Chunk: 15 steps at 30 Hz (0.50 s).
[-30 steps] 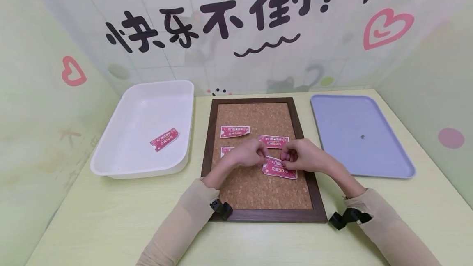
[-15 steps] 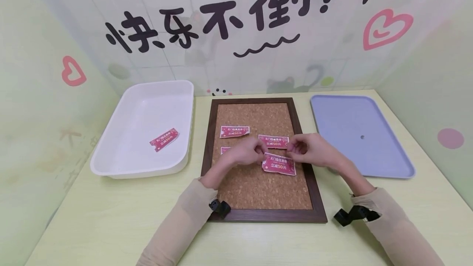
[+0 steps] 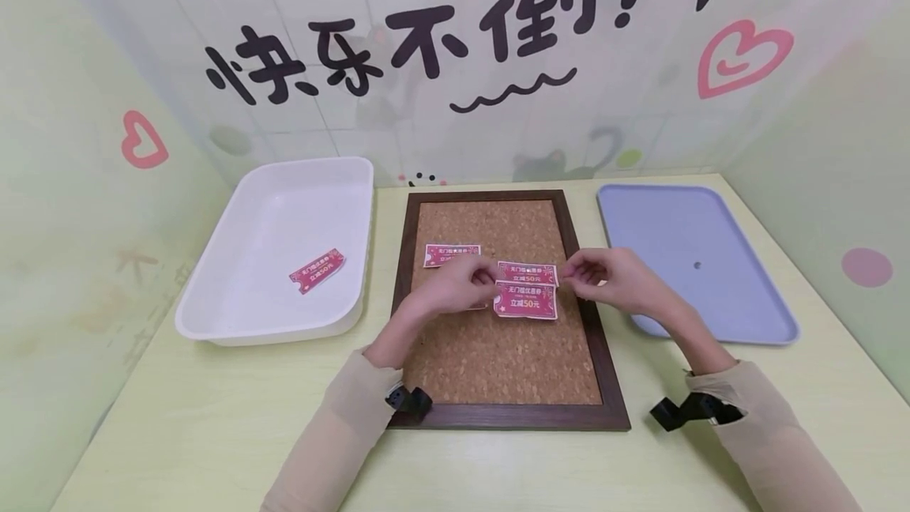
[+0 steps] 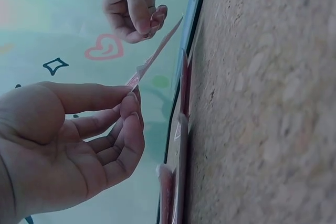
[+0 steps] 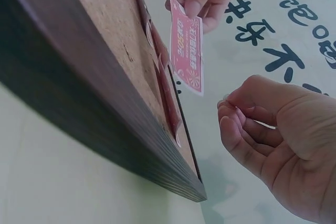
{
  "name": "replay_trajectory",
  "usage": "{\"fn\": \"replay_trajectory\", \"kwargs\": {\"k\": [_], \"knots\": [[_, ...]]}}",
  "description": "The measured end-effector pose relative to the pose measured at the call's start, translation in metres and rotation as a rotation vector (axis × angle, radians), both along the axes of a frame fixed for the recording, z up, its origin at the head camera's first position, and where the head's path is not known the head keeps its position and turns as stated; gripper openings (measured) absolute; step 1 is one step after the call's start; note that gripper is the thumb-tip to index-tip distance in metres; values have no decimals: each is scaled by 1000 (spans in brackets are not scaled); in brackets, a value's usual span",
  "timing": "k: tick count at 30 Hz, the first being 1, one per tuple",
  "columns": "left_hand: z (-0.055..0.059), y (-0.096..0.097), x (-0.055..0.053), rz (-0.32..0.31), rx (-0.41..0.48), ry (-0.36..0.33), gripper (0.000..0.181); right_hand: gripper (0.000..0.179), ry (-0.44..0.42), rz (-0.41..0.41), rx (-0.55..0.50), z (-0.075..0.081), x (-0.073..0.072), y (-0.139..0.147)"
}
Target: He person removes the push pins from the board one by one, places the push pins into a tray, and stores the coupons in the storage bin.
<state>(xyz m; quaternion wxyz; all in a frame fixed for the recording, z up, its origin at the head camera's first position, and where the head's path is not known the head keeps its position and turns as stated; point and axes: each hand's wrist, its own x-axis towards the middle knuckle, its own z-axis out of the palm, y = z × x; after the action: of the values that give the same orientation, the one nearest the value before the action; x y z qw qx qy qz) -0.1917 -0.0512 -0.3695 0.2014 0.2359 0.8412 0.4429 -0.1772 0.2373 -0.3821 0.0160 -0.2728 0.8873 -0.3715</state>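
Observation:
My left hand (image 3: 455, 287) pinches a pink paper coupon (image 3: 526, 303) by its left edge between thumb and fingertips. In the left wrist view the coupon stands tilted off the cork board (image 3: 512, 362). My right hand (image 3: 618, 281) is just right of the board, thumb and index finger together. A small translucent pin (image 5: 226, 97) shows at those fingertips in the right wrist view, apart from the coupon. Another coupon (image 3: 528, 272) lies on the cork right behind the held one. A further coupon (image 3: 453, 251) is at upper left; the one below it is mostly hidden by my left hand.
A white tray (image 3: 284, 196) stands left of the board, with one coupon (image 3: 317, 271) lying in it. On the right is a flat lilac tray (image 3: 682, 235). The board's dark wooden frame (image 3: 515, 416) forms a raised edge. Printed walls enclose the table.
The coupon has moved back and left in my left hand, up against the one behind it. My right hand has drawn away from the coupon to the right.

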Motion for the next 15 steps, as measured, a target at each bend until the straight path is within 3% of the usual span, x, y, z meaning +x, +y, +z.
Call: {"fn": "replay_trajectory", "kwargs": {"k": [5,10,15], "knots": [[2,-8,-1,15,7,50,11,8,48,-17,0,3,-1,6],[5,-17,-2,21,27,82,11,8,8,-50,-22,6,-1,13],[9,-25,-4,27,25,88,14,7,36,-58,-64,10,-1,23]]}}
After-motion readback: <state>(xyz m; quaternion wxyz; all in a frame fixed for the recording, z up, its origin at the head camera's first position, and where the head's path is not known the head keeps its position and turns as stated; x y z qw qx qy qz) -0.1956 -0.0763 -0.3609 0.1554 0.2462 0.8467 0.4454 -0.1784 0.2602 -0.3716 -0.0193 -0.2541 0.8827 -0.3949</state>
